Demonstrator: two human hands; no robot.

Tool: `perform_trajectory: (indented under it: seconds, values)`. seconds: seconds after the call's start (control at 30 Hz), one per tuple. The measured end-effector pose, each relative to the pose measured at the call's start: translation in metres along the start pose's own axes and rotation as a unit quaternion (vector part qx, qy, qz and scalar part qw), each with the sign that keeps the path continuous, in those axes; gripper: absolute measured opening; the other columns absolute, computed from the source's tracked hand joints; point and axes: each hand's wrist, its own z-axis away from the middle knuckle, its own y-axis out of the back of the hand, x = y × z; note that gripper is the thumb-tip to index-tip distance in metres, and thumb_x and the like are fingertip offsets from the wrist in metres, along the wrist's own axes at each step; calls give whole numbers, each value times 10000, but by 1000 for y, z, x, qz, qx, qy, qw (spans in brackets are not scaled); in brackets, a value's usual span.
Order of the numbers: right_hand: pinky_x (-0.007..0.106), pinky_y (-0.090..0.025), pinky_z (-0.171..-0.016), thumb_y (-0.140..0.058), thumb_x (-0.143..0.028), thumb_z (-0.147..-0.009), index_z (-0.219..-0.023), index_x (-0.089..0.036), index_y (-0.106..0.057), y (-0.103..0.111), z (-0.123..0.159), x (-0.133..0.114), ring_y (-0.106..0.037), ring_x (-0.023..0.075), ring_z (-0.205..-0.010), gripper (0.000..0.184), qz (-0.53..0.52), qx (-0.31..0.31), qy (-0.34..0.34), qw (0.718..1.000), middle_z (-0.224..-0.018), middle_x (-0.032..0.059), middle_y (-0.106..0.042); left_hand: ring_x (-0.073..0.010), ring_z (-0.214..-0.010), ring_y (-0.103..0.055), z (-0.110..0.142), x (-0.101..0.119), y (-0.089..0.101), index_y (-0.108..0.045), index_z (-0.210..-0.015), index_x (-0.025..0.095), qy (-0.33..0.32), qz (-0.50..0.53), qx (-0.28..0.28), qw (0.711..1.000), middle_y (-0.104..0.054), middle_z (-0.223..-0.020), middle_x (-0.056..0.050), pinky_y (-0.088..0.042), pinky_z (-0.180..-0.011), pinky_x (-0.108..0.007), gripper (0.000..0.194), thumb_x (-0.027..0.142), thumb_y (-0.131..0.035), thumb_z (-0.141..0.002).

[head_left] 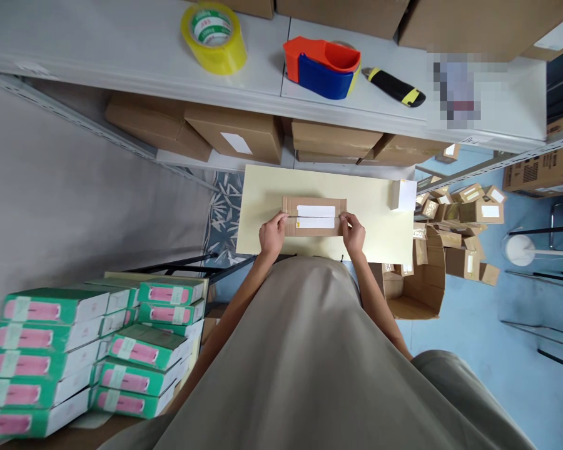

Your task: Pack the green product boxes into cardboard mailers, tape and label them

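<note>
A small brown cardboard box (291, 229) lies on the pale yellow tabletop (263, 187) in front of me. On its upper face is a white label (316, 212), crossed lengthwise by a thin dark line. My left hand (272, 235) is closed, its fingertips pinching at the box's left end where that line runs. At the right end, my right hand (353, 234) pinches in the same way, level with the left. Whether the line is a seam between flaps or a thin cord, I cannot tell.
A shelf ahead holds yellow tape (223, 53), a red-and-blue tape dispenser (321, 72) and a utility knife (394, 86). A white box (404, 195) stands at the table's right end. Green boxes (37, 334) are stacked left; a large open carton (415, 294) and several parcels lie right.
</note>
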Motion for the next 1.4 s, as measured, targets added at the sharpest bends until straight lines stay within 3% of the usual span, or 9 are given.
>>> perform_trajectory:
  seconds: [0.23,0.4,0.53,0.7,0.8,0.9,1.07,1.27,1.4]
  values:
    - [456,-648,-925,-378,-571,-1139,-1280,-234,-753,-12,8,0,-833,326,-945,524,68,19,-13,997,-1127,168,-874,-286,-1399,-744,4,-1,-5,-779,-1308,257,-53,-8,9,999,-729,-1595,-117,-571,-1166,-373,307,257,-511,-1158]
    - [569,-646,-1079,-428,-552,-1137,-1130,-255,-777,-10,-3,-35,-783,368,-1292,459,66,104,89,988,-1568,222,-711,-348,-1565,-614,-10,12,7,-787,-1158,224,-111,-25,47,992,-585,-1725,-179,-523,-1296,-499,203,222,-596,-1090]
    - [650,-496,-1297,-410,-467,-1189,-1265,-238,-761,15,-69,-125,-619,368,-1541,426,47,157,262,951,-1576,213,-688,-339,-1561,-596,-59,75,50,-802,-1120,242,-205,5,117,972,-709,-1564,-159,-467,-1351,-538,243,247,-559,-1110]
    - [763,-324,-1369,-424,-363,-1180,-1578,-140,-566,27,-200,-247,-466,430,-1650,477,98,90,359,924,-1672,269,-561,-307,-1505,-625,-112,185,107,-794,-1172,227,-318,80,202,923,-723,-1535,-132,-456,-1346,-520,223,219,-578,-1113]
    - [792,-356,-1319,-532,-262,-1118,-1421,-36,-619,11,-261,-277,-601,468,-1510,388,165,48,327,929,-1425,339,-702,-309,-1476,-641,-119,214,115,-784,-1165,216,-329,96,208,916,-737,-1490,-133,-463,-1333,-522,218,134,-609,-1065]
    - [756,-421,-1279,-549,-259,-1123,-1309,-35,-646,2,-281,-279,-706,460,-1372,307,180,35,295,938,-1224,331,-768,-301,-1431,-674,-106,206,108,-778,-1167,219,-307,112,188,926,-756,-1447,-123,-496,-1306,-509,245,101,-598,-1049]
    - [656,-596,-1142,-575,-586,-1151,-1428,-144,-597,3,-196,-238,-777,409,-1208,522,38,14,278,960,-1148,200,-792,-252,-1281,-766,-57,153,86,-743,-1266,214,-228,201,144,942,-812,-1346,-110,-603,-1173,-411,231,182,-595,-1091]
    - [444,-686,-999,-736,-797,-995,-1276,-275,-680,-5,-21,-167,-789,280,-1043,596,-263,-196,127,936,-1122,63,-824,-214,-1072,-775,31,91,55,-703,-1159,243,-142,230,116,956,-788,-1148,-88,-653,-979,-335,156,383,-670,-1098]
    - [448,-677,-1046,-825,-830,-909,-1281,-266,-697,-10,24,-146,-789,275,-1081,687,-294,-252,49,921,-1209,71,-840,-218,-1051,-737,66,61,44,-714,-1129,252,-120,201,50,971,-770,-1120,-80,-632,-888,-322,161,407,-690,-1091]
